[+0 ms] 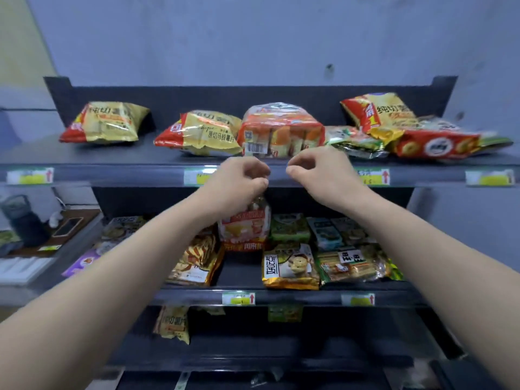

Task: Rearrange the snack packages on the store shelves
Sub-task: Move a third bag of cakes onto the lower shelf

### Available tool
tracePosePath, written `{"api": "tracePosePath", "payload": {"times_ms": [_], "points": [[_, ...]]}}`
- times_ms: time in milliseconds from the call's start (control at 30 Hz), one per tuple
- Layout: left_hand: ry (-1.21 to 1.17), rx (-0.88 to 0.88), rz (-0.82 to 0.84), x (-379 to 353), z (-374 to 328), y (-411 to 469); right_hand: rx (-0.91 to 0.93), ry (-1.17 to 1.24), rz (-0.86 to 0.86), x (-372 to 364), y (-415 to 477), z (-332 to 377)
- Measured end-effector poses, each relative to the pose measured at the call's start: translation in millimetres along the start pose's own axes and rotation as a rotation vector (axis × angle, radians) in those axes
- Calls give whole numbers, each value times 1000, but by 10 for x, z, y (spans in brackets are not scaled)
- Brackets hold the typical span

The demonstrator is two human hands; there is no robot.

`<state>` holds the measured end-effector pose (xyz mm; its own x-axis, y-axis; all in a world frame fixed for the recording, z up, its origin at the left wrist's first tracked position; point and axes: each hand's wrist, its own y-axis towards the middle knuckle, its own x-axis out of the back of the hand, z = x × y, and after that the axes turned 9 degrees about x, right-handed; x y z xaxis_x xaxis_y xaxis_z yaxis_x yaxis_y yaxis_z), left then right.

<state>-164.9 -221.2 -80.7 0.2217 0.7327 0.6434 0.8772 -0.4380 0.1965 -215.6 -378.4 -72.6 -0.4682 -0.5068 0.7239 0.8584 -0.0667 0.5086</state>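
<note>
Left hand (239, 178): fingers and thumb curled tight on the top seam of a bag (244, 226). The bag hangs straight down below the fist, in front of the middle shelf (242, 274) and level with the gap between the two shelves, centre of the rack.

Right hand (323, 170): fingers curled in, fingertips close to the thumb, at the front edge of the top shelf (112, 161) just right of the left hand. Cannot tell whether it pinches anything; nothing shows between the fingers.

Far side of both hands: a clear-wrapped pack (281, 130) of orange bars lies on the top shelf, barcode end facing near. A chip bag (202, 133) lies touching it on the left.

Handling, judged:
- The bag hangs without sagging the wrist, so it is probably light.
- It is soft film, likely slippery and crinkly. The body would give under a squeeze, and the contents look brittle.
- Best hold is the crimped top seam, as now, or flat palms on both side edges.
- A hand under the bottom would steady it when laying it down.
- The clear pack looks stiffer and a little heavier. Take it by its short ends, not the loose wrap.
</note>
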Motion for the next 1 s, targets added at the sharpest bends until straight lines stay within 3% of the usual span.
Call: {"api": "tracePosePath", "payload": {"times_ms": [100,300,733,900,1000], "points": [[-19,-16,-89,192,-264,148,4,-34,-87,296,181,55],[88,50,-162,426,-504,687,-112,-89,-21,507,609,-31],[299,434,114,528,-357,1672,-499,27,170,320,1460,-398],[216,453,82,431,-286,1819,-638,128,200,253,1574,-453],[37,450,70,402,-249,1840,-665,329,103,218,1585,-518]]}}
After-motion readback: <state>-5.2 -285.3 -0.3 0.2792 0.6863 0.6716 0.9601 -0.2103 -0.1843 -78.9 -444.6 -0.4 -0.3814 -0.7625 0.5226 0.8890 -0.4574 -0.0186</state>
